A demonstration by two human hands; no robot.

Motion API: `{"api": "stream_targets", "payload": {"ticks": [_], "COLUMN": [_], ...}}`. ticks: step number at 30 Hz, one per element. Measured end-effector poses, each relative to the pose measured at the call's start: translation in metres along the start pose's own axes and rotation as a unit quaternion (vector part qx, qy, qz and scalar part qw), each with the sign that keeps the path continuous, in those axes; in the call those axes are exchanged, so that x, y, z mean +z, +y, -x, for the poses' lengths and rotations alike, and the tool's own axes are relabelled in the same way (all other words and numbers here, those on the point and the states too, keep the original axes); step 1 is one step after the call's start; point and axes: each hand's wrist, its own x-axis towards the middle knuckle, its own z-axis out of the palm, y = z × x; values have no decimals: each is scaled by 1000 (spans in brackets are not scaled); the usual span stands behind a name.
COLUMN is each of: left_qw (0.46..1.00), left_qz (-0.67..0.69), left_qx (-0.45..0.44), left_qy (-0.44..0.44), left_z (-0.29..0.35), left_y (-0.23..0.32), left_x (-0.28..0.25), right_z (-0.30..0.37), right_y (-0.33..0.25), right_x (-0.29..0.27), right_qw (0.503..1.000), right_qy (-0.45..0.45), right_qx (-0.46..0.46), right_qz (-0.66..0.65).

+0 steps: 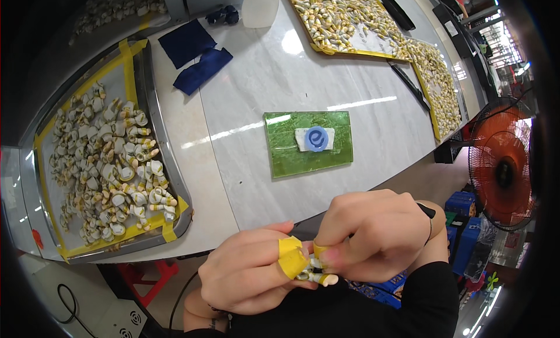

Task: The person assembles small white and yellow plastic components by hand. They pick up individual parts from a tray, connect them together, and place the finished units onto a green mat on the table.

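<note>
While both hands meet below the table's near edge, the left hand [248,274] and right hand [370,236] pinch one small white-and-gold figurine [318,275] between taped fingertips [291,257], fingers closed snugly on it. It sits at the bottom centre, just off the white table [262,75]. Left of the hands, a metal tray [163,163] holds many similar pieces. Ahead on the table lies a green mat [286,151] with a blue disc [317,138]. An orange fan [501,169] stands at right.
</note>
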Motion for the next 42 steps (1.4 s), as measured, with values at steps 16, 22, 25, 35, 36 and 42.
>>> {"api": "stream_targets", "payload": {"ticks": [16,22,25,35,36,42], "left_qw": [995,948,889,875,880,987], "left_qz": [41,262,375,377,364,-80], "left_qx": [-78,-182,-259,-304,-304,-141], "left_qy": [52,6,47,-1,0,12], "left_z": [2,1,5,2,2,-14], "left_y": [-2,-5,1,0,1,42], "left_x": [6,-4,1,-4,-5,-55], "right_z": [0,-10,-11,-15,-15,7], "right_y": [9,12,10,6,7,-1], "right_x": [1,-9,-10,-8,-10,-26], "right_qw": [996,998,997,989,988,997], "right_qy": [29,-35,-67,-129,-142,-15], "right_qx": [-75,-1,30,71,67,12], "right_qz": [50,50,30,21,11,71]}}
